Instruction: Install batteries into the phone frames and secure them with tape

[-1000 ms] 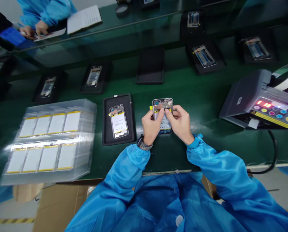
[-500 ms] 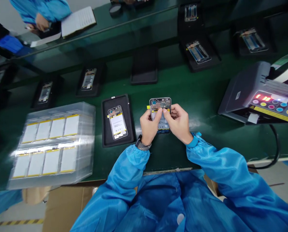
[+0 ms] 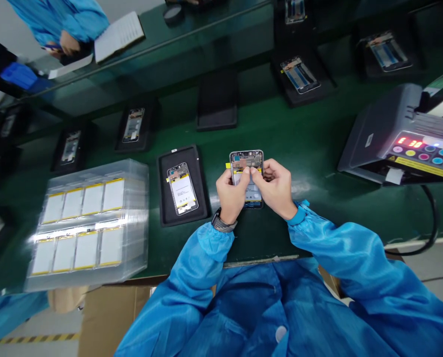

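Observation:
An opened smartphone [image 3: 247, 159] stands with its inside toward me, its circuit board at the top and a white battery below. My left hand [image 3: 232, 192] grips its left side, thumb pressed on the battery's upper part. On the opposite edge, my right hand [image 3: 275, 189] holds it too, its thumb beside the left one. A yellow tab sticks out at the phone's upper left. Both hands' fingertips behind the phone are hidden. To the left, a second open phone [image 3: 183, 189] with a white battery lies in a black tray [image 3: 202, 198].
Stacked clear plastic trays of batteries [image 3: 134, 238] lie at left. A tape dispenser [image 3: 381, 134] with a lit display stands at right. Black trays [image 3: 217, 121] line the back, several with open phones [image 3: 300, 75]. Across the bench, a person in blue sleeves [image 3: 83, 17] sits by a notebook [image 3: 119, 34].
The view has shifted slightly, so the surroundings sit a little differently in the picture. Both hands keep their hold on the phone, thumbs nearly unmoved.

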Demonstrator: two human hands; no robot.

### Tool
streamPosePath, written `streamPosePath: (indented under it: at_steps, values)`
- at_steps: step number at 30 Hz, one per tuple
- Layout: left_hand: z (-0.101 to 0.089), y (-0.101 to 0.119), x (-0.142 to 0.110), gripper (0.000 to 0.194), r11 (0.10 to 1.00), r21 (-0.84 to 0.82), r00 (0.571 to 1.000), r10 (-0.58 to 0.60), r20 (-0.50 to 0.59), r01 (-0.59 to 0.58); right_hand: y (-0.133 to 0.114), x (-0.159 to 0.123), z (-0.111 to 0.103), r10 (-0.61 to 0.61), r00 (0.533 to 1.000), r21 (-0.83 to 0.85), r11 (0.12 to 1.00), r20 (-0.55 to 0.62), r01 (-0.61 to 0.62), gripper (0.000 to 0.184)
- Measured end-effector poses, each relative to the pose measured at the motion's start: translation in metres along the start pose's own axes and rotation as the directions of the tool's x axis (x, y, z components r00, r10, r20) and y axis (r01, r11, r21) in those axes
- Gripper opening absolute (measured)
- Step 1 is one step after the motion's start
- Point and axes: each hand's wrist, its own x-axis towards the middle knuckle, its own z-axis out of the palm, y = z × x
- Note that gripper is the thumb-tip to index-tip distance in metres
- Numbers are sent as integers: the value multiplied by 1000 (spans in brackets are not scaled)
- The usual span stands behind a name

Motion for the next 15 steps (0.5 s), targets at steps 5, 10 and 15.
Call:
streamPosePath:
  at_steps: [5,10,15]
  values:
    - [1,1,0,34,999,-24,999,-26,36,27,1,2,-1,66,996,69,995,57,-69,32]
    - [0,2,-4,34,1000,-24,997,14,81,-12,2,3,-5,46,998,25,999,39,-47,37]
    - [-3,2,-7,33,999,-32,975,45,216,-39,-2,12,-11,54,997,69,996,56,-58,40]
